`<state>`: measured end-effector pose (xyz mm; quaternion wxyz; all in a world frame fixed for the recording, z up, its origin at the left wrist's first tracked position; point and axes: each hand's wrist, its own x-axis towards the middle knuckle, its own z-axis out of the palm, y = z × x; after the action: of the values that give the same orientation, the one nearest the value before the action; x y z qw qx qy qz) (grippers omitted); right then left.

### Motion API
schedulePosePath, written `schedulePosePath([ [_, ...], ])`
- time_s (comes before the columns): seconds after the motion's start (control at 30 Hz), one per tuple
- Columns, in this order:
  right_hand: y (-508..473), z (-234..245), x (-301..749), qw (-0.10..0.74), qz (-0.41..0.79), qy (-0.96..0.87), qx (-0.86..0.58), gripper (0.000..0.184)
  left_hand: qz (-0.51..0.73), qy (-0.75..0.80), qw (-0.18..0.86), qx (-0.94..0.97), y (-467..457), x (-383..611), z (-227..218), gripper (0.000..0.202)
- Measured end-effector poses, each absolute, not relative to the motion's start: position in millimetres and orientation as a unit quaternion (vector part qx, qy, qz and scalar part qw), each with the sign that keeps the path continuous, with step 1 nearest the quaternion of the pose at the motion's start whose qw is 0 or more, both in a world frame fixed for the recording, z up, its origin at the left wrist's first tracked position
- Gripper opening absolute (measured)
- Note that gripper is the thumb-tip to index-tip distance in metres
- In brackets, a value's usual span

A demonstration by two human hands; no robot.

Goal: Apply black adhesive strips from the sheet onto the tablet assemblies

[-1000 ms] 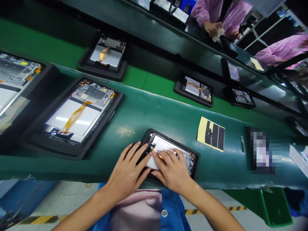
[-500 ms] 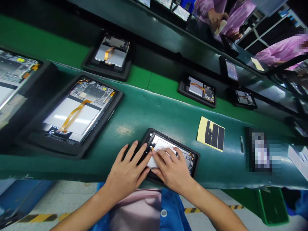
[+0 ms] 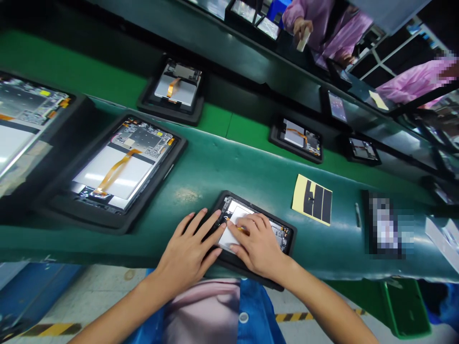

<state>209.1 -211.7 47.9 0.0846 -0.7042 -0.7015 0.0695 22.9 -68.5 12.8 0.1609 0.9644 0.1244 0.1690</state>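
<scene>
Lower centre of the frame: one opened tablet [image 3: 236, 211], lying face-up in a black tray [image 3: 241, 266] on a dark green bench [image 3: 229, 167], set at a slant. Left hand [image 3: 190, 251]: fingers spread apart, laid over the tray's left end, fingertips at the tablet's left end; clasping nothing. Right hand [image 3: 260, 243]: fingers bent over the middle of the same tablet, beside an orange ribbon [image 3: 243, 231]; whether thumb and fingers pinch anything, cannot tell.

Right of centre: one yellow card [image 3: 298, 193] bearing black strips, near the tray, apart from it. Farther right: one slim tool [image 3: 357, 215], beside a blurred-out item [image 3: 384, 222].

Left of the frame: one larger-looking opened tablet in a black tray [image 3: 158, 184], orange ribbon across its white part. Upper middle: two trayed tablets on a bright green strip [image 3: 217, 119]. Upper right: a co-worker's hand [image 3: 302, 27], holding a pale block [image 3: 303, 40].
</scene>
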Motion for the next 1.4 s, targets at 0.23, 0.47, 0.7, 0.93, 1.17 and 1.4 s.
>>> schedulePosePath([
  [0.23,-202,51,214,0.148,0.067,-0.695,-0.701,0.034,0.164,0.125,0.191,0.96,-67,22,14,0.041],
  [0.47,-199,47,223,0.071,0.008,-0.741,-0.668,0.036,0.159,0.116,0.182,0.963,-65,21,14,0.046],
  [0.7,-199,46,228,0.04,0.003,-0.769,-0.638,0.038,0.152,0.116,0.181,0.965,-66,23,15,0.045],
  [0.93,-205,53,230,0.106,0.013,-0.745,-0.658,0.044,0.155,0.135,0.193,0.959,-69,24,15,0.043],
  [1.17,-266,62,217,0.206,-0.007,-0.689,-0.694,0.029,0.161,0.122,0.182,0.962,-67,23,14,0.043],
  [1.4,-309,43,203,0.137,-0.037,-0.71,-0.69,0.025,0.162,0.106,0.129,0.973,-68,16,6,0.057],
])
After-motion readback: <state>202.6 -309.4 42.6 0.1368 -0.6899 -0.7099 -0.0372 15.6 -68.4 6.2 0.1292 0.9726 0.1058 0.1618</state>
